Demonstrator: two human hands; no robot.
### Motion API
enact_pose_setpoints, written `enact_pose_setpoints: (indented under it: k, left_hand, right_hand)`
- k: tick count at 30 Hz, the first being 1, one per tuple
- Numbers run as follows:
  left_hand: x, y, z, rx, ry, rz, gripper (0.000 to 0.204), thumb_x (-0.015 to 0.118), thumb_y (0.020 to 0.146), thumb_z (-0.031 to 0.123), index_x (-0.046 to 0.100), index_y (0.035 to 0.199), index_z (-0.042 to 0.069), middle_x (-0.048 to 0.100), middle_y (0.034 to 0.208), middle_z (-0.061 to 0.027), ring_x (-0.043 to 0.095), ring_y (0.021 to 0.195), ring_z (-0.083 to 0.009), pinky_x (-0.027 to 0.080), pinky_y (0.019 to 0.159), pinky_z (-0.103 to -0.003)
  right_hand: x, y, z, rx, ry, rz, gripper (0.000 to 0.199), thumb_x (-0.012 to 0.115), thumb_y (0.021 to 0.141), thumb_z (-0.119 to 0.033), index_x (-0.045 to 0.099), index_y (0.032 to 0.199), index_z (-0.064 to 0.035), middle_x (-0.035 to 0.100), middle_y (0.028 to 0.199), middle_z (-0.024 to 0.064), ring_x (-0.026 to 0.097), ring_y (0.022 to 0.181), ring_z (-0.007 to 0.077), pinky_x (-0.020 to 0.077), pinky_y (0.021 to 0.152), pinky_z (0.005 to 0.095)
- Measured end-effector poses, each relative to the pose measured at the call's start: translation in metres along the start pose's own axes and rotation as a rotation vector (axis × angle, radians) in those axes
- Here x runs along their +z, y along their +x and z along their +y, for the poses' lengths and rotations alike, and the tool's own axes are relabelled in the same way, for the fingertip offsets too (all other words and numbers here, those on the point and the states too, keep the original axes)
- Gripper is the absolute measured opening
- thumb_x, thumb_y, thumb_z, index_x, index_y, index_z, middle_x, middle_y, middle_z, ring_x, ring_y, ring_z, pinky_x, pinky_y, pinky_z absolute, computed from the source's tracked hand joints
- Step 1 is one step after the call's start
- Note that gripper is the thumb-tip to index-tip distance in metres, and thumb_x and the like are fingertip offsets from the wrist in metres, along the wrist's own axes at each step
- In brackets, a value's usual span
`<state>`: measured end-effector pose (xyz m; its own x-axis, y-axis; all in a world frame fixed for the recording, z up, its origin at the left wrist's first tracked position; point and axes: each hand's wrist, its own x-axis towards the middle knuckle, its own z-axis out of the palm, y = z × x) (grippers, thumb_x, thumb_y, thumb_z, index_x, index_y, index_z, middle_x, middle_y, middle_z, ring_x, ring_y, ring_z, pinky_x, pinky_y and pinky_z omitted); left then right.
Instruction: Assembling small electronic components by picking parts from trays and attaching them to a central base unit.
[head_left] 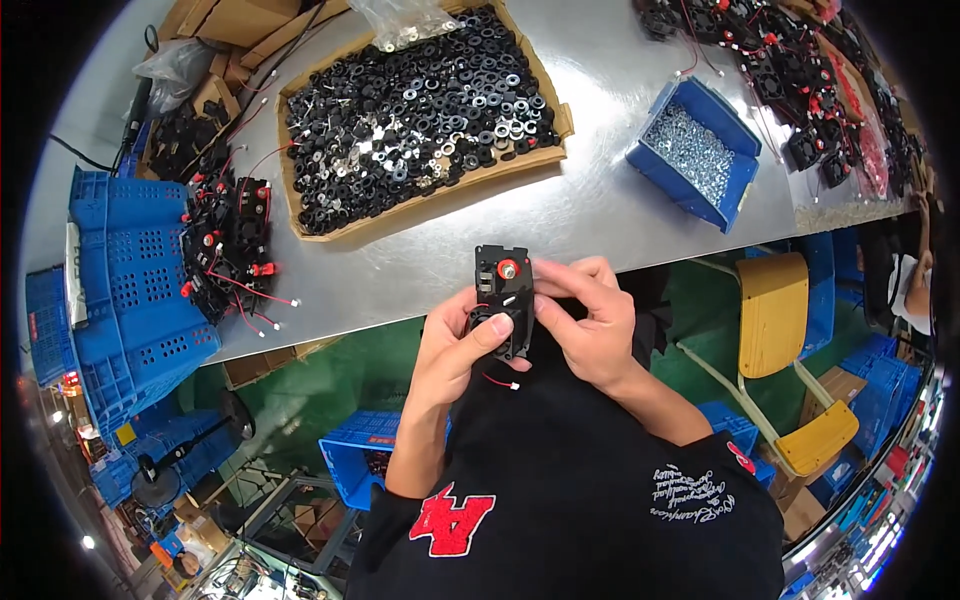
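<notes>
Over the table's front edge, my left hand (455, 350) is closed around a black plastic gear housing (503, 300), its thumb pressed on the front face. The housing stands roughly upright in the picture, with a red ring around a metal shaft near its top end. A short red wire with a white connector (514, 386) hangs from its lower end. At the housing's right edge, my right hand (595, 325) has its thumb and index finger against the side, closed on that edge. Any small part between these fingertips is hidden.
A cardboard tray (420, 215) of black and metal rings lies beyond my hands. Right of it sits a blue bin (720, 205) of small screws. More black assemblies (225, 240) lie by a blue crate (130, 270) at left, others (800, 90) at far right. A yellow chair (772, 315) stands right.
</notes>
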<state>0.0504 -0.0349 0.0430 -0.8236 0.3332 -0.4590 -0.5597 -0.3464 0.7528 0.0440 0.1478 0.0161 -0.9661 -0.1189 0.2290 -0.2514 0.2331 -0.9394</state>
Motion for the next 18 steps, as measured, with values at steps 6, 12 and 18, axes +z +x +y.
enact_pose_setpoints:
  k: [6, 12, 18]
  left_hand:
    - [0.000, -0.003, 0.001, -0.053, -0.024, -0.033, 0.042, 0.064, 0.091, 0.024, 0.053, 0.120, -0.005, 0.065, 0.103, -0.0117, 0.066, 0.088, -0.0174, 0.059, 0.070, -0.032]
    - [-0.014, -0.011, -0.006, 0.087, 0.014, 0.003, 0.042, 0.062, 0.092, 0.024, 0.051, 0.123, -0.003, 0.065, 0.108, -0.0128, 0.068, 0.091, -0.0203, 0.057, 0.074, -0.032]
    - [-0.023, -0.020, 0.000, 0.077, -0.033, 0.073, 0.043, 0.062, 0.092, 0.024, 0.050, 0.124, -0.001, 0.066, 0.108, -0.0171, 0.070, 0.084, -0.0247, 0.057, 0.063, -0.029]
  right_hand:
    - [0.007, 0.001, 0.000, -0.086, -0.104, 0.077, 0.044, 0.069, 0.076, 0.003, 0.063, 0.119, -0.0015, 0.073, 0.090, 0.0066, 0.057, 0.085, 0.0171, 0.0463, 0.079, 0.0306]
    - [0.000, 0.047, -0.008, -0.020, -0.063, -0.067, 0.025, 0.064, 0.083, -0.005, 0.067, 0.108, -0.0013, 0.070, 0.088, 0.0144, 0.063, 0.062, 0.0202, 0.0492, 0.056, 0.0282]
    - [0.000, 0.148, 0.013, -0.196, -0.661, -0.008, 0.016, 0.066, 0.083, -0.017, 0.070, 0.094, -0.0067, 0.064, 0.084, 0.0117, 0.064, 0.075, 0.0289, 0.0510, 0.067, 0.0378]
